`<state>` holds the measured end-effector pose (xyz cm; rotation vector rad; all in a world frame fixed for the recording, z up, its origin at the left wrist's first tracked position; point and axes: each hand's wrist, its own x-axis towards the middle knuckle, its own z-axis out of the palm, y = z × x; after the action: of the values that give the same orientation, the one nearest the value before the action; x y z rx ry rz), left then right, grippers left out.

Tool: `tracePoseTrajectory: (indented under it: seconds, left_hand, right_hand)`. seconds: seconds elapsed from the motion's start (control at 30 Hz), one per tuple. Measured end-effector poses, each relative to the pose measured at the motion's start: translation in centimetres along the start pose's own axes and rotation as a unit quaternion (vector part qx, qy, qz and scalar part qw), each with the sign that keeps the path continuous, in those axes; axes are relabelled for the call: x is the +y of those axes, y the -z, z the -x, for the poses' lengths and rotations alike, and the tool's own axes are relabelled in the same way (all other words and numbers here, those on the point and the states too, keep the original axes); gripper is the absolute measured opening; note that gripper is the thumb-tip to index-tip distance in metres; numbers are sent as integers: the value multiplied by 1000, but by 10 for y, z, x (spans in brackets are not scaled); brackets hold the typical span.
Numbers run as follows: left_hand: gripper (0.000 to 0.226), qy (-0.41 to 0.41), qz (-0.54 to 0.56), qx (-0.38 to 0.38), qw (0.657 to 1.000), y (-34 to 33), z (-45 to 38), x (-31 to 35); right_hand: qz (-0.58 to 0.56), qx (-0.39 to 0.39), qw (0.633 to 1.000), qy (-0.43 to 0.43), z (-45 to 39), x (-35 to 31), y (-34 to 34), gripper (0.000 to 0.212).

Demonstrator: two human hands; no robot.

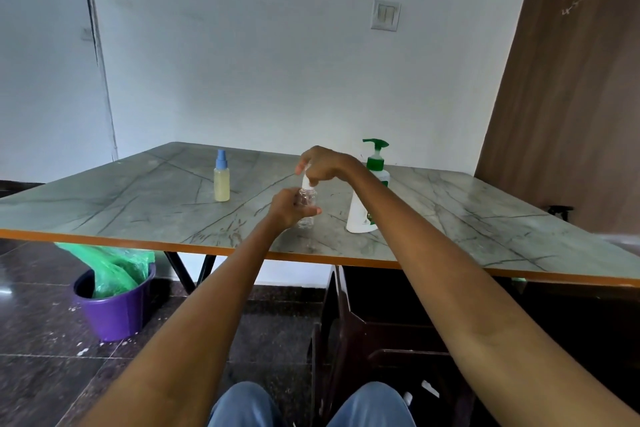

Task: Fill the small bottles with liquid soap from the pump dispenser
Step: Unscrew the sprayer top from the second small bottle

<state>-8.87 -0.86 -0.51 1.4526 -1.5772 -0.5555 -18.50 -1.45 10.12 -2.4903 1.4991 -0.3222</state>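
Marble-patterned table [138, 198] with orange edge, set against a pale wall; both hands meet near its middle. Left hand [289, 208]: grip curled round the body of a small clear bottle [307, 199], which stands upright with its base on or just above the table surface, apparently empty. Right hand [322, 165]: grip pinched from above on the bottle's white cap [307, 182], fingertips bunched at the top. Pump dispenser [369, 191]: white body, green pump head, upright on the table just beside the clear bottle on its right, partly crossed by the right forearm. Second small bottle [221, 178]: blue spray cap, filled with pale yellow liquid, upright on the table, well apart to the left. Below the table: purple bucket [116, 308] holding a green plastic bag [110, 265], on a dark tiled floor. On the wall: a light switch [385, 15]. At right: a brown wooden panel [568, 80].
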Motion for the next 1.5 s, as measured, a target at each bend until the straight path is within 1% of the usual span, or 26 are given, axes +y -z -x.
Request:
tracePoseTrajectory:
  seconds: [0.07, 0.13, 0.17, 0.23, 0.3, 0.33, 0.37, 0.4, 0.47, 0.5, 0.53, 0.57, 0.6, 0.63, 0.67, 0.73, 0.8, 0.83, 0.93, 0.97, 1.07, 1.2, 1.27, 1.33, 1.4, 1.5]
  left_hand:
    - [38, 2, 1, 1, 1000, 1, -1, -1]
    - [44, -1, 2, 0, 1000, 1, -2, -2]
    - [46, -2, 2, -2, 1000, 1, -2, -2]
    - [49, -1, 0, -1, 1000, 1, -2, -3]
    - [49, 0, 1, 3, 1000, 1, -3, -4]
    - [49, -2, 0, 6, 1000, 1, -4, -5]
    - [48, -3, -4, 7, 1000, 0, -3, -5]
    - [48, -4, -5, 8, 1000, 0, -3, -5]
    - [48, -9, -3, 7, 1000, 0, -3, -5]
    - [48, -13, -3, 5, 1000, 0, -2, -5]
    - [48, -15, -2, 5, 1000, 0, -2, -5]
    - [49, -15, -1, 5, 1000, 0, -2, -5]
    - [49, -14, -1, 7, 1000, 0, -3, -6]
    - [49, -12, -1, 9, 1000, 0, -3, -6]
    - [48, -12, -2, 9, 1000, 0, -4, -7]
    - [45, -10, -4, 8, 1000, 0, -4, -6]
    - [43, -8, -4, 8, 1000, 0, -2, -4]
    - [42, -7, -3, 9, 1000, 0, -1, -3]
    - [40, -8, -2, 8, 1000, 0, 0, -2]
    - [40, -8, -3, 7, 1000, 0, 0, -3]
    - [45, -6, -8, 10, 1000, -1, -3, -4]
    - [46, -4, -9, 11, 1000, -2, -2, -4]
    - [46, -4, -7, 12, 1000, -1, -1, -4]
    - [46, -6, -2, 11, 1000, -1, 0, -3]
    - [43, -12, 0, 8, 1000, 0, 0, -4]
    - [41, -21, -12, 4, 1000, 2, 0, -6]
  right_hand:
    - [41, 20, 999, -4, -2, -6, 4, 25]
    - [107, 24, 994, -23, -6, -10, 5, 40]
    - [134, 18, 991, -17, -7, -11, 6, 37]
    - [131, -9, 991, 7, -7, -14, 10, 16]
    - [109, -23, 993, 27, -4, -20, 15, 32]
    - [109, -9, 994, 27, -3, -24, 16, 32]
    - [132, 10, 991, 13, -5, -25, 16, 24]
    - [163, 22, 986, -19, -5, -26, 16, 22]
    - [208, 21, 976, -65, -12, -22, 14, 40]
    - [217, 1, 974, -63, -13, -20, 13, 39]
    - [215, -18, 975, -50, -13, -19, 14, 30]
    - [216, -42, 975, -37, -12, -19, 16, 15]
    - [212, -49, 976, -18, -9, -21, 19, 14]
    - [212, -54, 976, -1, -4, -24, 21, 29]
    - [200, -52, 978, 5, -1, -26, 23, 34]
    - [187, -26, 982, -19, -4, -24, 20, 22]
    - [192, -9, 979, -66, -10, -18, 13, 35]
    - [195, -8, 978, -71, -12, -16, 10, 38]
    - [192, -35, 980, -26, -12, -15, 10, 24]
    - [205, -35, 978, -4, -11, -16, 13, 23]
    - [197, -8, 980, 22, -4, -22, 23, 31]
    - [155, -35, 987, 26, -4, -21, 18, 37]
    - [129, -13, 992, 15, -7, -17, 13, 34]
    - [103, 35, 994, 16, -6, -14, 15, 32]
    - [65, 118, 991, 24, -2, -10, 23, 34]
    - [3, 239, 971, 22, 7, -5, 40, 31]
